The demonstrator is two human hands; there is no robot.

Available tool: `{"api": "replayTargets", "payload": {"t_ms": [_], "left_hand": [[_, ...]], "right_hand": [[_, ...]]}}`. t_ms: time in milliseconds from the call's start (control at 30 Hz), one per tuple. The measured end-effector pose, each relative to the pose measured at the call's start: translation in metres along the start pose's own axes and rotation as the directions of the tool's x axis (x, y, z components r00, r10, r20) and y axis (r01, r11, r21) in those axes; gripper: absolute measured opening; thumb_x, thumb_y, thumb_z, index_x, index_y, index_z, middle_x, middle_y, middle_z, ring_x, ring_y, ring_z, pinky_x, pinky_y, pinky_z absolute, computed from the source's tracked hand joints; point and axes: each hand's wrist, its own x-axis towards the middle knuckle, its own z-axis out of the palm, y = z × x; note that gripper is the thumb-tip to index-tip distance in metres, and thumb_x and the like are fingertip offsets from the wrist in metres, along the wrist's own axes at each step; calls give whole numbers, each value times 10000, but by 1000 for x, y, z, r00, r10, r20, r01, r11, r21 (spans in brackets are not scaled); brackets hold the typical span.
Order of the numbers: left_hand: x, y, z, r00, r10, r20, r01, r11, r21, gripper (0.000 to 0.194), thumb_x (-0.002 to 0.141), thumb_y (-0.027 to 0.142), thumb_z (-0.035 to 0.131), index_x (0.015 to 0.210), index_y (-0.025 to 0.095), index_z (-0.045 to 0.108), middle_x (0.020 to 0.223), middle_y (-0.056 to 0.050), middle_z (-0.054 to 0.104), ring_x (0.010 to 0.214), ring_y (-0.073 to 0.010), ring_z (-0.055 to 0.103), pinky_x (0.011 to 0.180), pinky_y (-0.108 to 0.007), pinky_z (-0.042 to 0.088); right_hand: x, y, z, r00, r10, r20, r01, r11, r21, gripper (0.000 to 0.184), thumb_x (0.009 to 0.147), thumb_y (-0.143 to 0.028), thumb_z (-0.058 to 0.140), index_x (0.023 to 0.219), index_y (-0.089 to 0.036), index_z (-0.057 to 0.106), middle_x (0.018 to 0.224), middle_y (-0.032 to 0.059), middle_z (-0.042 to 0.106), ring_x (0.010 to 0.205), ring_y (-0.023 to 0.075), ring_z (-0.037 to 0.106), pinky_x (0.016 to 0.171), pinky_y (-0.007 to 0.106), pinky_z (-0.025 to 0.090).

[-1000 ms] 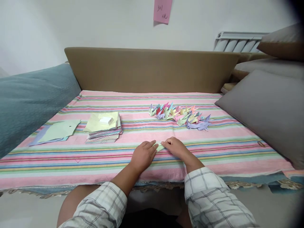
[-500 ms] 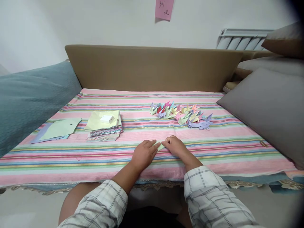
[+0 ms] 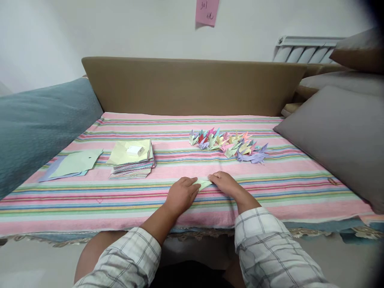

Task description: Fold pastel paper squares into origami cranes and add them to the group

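A small pale green folded paper [image 3: 204, 184] lies on the striped cloth between my hands. My left hand [image 3: 181, 196] holds its left end down against the cloth, fingertips over it. On the right end, my right hand [image 3: 224, 183] has its thumb and fingers closed in a pinch. Parts of the paper are hidden under the fingers. Beyond my hands sits a cluster of folded paper cranes [image 3: 228, 144] in many colours.
To the left stands a stack of square paper sheets [image 3: 129, 158] with a small white box [image 3: 135, 150] on top. Farther left lie loose sheets [image 3: 75, 164]. A grey cushion [image 3: 336, 136] borders the striped cloth [image 3: 126, 200] at right, a blue-green cushion [image 3: 45, 120] at left.
My right hand has shifted slightly to the right along the paper, and more of the green paper shows between the hands. The left hand stays in place.
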Motion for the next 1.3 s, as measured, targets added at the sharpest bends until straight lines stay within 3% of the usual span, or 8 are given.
{"api": "replayTargets", "payload": {"t_ms": [233,433,800,1033,1300], "left_hand": [[0,-1,2,1000,2,-13,-2,1000,-11,235,882,265,485,1029,229,664,1136,-57,649,928,-194,586,833,-360,506],[-1,-2,3,1000,-2,-16,2,1000,-15,229,884,285,488,1017,237,669,1141,-50,648,929,-191,590,841,-360,502],[-1,-2,2,1000,-7,-28,6,1000,-14,239,883,285,492,1035,225,666,1140,-61,648,935,-194,599,844,-362,510],[-1,-2,3,999,-11,-47,11,1000,-4,236,879,291,500,1033,225,667,1137,-63,651,930,-202,607,827,-366,516],[-1,-2,4,999,-19,-35,18,999,-28,201,878,294,505,976,214,661,1094,-61,665,942,-196,607,848,-361,502]], "right_hand": [[-4,7,-4,997,25,77,-33,993,111,245,704,-360,501,536,-184,483,491,-53,412,495,96,367,483,228,264],[-7,7,-3,997,-54,57,47,992,116,245,729,-355,485,556,-181,488,491,-54,408,486,96,367,471,225,270],[-6,1,2,997,-75,-7,76,996,37,365,733,-485,563,537,-177,551,670,16,544,784,171,531,687,242,394],[-6,3,5,999,-47,-22,49,996,68,355,733,-461,561,516,-184,517,636,2,524,758,165,531,665,239,394],[-5,3,8,999,-5,-51,8,998,62,275,709,-401,595,557,-174,565,757,26,562,780,164,542,695,243,397]]}}
